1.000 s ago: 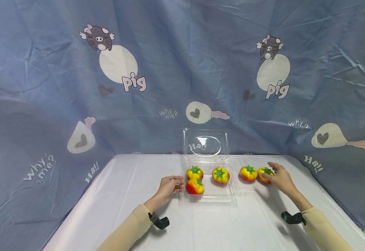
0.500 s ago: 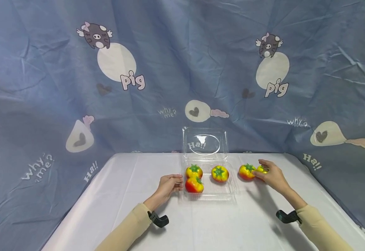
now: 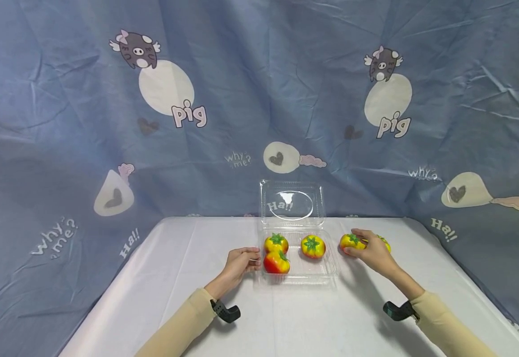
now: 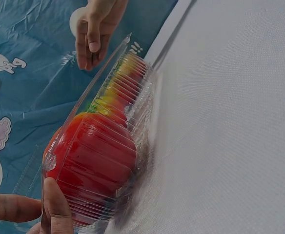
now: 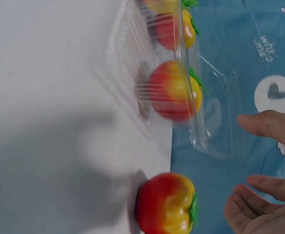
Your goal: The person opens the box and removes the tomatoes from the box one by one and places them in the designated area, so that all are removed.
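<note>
My left hand (image 3: 238, 265) pinches the left rim of a clear plastic clamshell box (image 3: 306, 269), its thumb on the outer wall in the left wrist view. Inside the box lie three red-and-yellow tomatoes with green leaf tops: two on the left, one behind the other (image 3: 276, 264), and one on the right (image 3: 313, 247). Right of the box sits another tomato (image 3: 351, 242), under my right hand (image 3: 375, 254). That hand's thumb and fingers are spread, with nothing between them in the right wrist view. A further tomato (image 3: 383, 242) is partly hidden behind the right hand.
The box's lid (image 3: 291, 204) stands upright at the back, against a blue curtain (image 3: 224, 74) with pig prints. A white cloth (image 3: 295, 322) covers the table. Each wrist bears a dark strap device (image 3: 226, 312).
My right hand has moved left from the far-right tomato to the one nearer the box. The left hand has stayed at the box's rim.
</note>
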### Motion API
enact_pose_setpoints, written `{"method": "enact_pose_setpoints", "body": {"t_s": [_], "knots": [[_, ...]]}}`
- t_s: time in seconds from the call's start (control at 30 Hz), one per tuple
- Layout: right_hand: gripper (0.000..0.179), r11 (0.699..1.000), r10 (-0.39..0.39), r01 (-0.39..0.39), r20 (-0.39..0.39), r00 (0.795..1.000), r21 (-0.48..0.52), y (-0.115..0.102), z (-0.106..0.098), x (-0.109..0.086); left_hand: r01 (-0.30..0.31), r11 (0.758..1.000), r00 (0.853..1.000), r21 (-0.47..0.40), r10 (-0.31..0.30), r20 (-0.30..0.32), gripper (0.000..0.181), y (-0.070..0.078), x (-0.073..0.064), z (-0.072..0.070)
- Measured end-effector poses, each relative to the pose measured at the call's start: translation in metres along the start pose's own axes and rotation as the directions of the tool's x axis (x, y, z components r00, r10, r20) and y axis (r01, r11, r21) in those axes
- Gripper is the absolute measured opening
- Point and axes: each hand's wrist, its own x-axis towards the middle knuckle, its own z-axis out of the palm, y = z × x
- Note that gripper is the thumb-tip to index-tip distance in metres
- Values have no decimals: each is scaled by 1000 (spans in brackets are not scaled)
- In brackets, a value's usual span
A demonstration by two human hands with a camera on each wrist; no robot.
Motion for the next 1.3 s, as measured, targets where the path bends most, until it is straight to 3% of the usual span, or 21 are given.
{"method": "enact_pose_setpoints", "body": {"t_s": [0.67, 1.3], "knots": [[64, 998, -54, 51, 72, 996, 38, -31, 26, 11, 0, 1000, 1000, -6, 0, -1, 32, 0, -1, 0], [60, 994, -106, 104, 63, 992, 32, -36, 43, 15, -9, 1000, 1000, -8, 9, 14, 34, 1, -4, -2]]}}
